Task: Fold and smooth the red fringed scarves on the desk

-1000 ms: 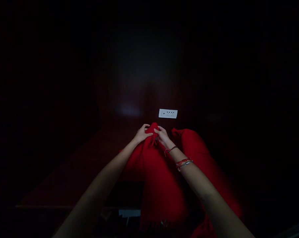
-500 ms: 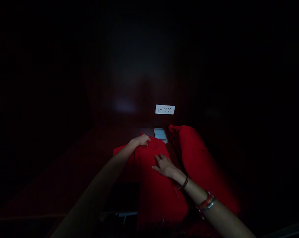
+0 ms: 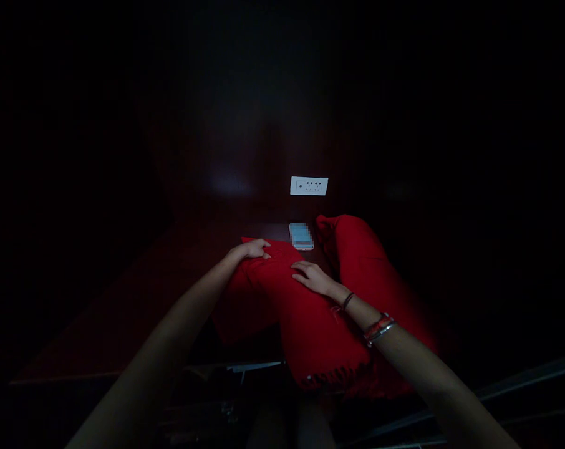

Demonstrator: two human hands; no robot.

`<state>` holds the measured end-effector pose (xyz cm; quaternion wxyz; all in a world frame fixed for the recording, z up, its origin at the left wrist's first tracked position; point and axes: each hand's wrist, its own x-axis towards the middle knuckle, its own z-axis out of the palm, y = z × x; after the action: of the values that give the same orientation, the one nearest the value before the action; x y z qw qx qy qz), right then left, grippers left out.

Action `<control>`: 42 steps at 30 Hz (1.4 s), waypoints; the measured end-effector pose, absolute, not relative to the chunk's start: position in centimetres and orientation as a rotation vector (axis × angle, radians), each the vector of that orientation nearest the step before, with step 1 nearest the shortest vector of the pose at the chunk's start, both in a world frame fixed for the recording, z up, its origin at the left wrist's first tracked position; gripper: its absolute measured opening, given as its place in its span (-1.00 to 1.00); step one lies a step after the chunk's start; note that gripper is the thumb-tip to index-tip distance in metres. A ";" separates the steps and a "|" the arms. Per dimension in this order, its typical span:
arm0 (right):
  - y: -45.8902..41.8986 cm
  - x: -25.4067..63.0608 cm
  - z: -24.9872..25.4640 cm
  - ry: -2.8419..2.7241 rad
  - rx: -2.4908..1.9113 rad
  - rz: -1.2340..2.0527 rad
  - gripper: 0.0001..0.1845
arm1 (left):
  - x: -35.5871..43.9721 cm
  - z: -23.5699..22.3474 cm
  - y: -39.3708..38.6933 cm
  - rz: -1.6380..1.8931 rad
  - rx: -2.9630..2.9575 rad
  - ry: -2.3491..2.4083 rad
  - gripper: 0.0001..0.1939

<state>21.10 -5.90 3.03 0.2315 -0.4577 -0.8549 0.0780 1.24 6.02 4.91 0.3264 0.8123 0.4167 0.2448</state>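
Note:
A red fringed cloth [image 3: 310, 324] lies in folds across a dark reddish table [image 3: 137, 312], its fringe hanging over the near edge. My left hand [image 3: 253, 249] rests on the cloth's far left corner, fingers curled down onto it. My right hand [image 3: 311, 276] lies flat on the middle of the cloth with fingers stretched out; bracelets ring that wrist. A second fold of the red cloth [image 3: 357, 255] runs along the right.
A small light phone-like object [image 3: 300, 236] lies on the table just beyond the cloth. A white socket plate [image 3: 309, 186] sits on the dark back panel. The surroundings are very dark. A pale strip [image 3: 254, 366] shows below the table edge.
Both hands let go of the bunched cloth tip they pinched together and came down. The cloth now lies flatter, uncovering the phone-like object. My right hand slid over the cloth's middle.

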 end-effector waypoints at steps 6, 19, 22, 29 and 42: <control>-1.4 18.5 5.4 -2.407 -1.361 -0.008 -0.78 | 0.4 5.1 6.0 0.654 2.193 1.301 -0.77; -0.9 18.0 2.8 -1.838 -1.361 0.006 -0.87 | 0.9 4.8 4.3 0.769 2.172 0.862 -0.86; -0.7 17.8 3.1 -1.858 -1.307 0.022 -0.88 | 0.6 5.1 4.4 0.606 1.979 0.796 -0.81; 0.3 17.6 4.3 -2.030 -1.309 0.182 -0.90 | 1.8 4.7 5.0 0.578 1.981 1.072 -0.92; 1.5 18.1 4.6 -2.011 -1.388 0.369 -0.94 | 2.5 4.0 0.3 0.824 1.853 1.204 0.01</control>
<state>18.09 1.51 4.57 0.3290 -0.5306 -0.7684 0.1409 2.55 0.32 4.00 0.3817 0.7262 0.4720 0.3228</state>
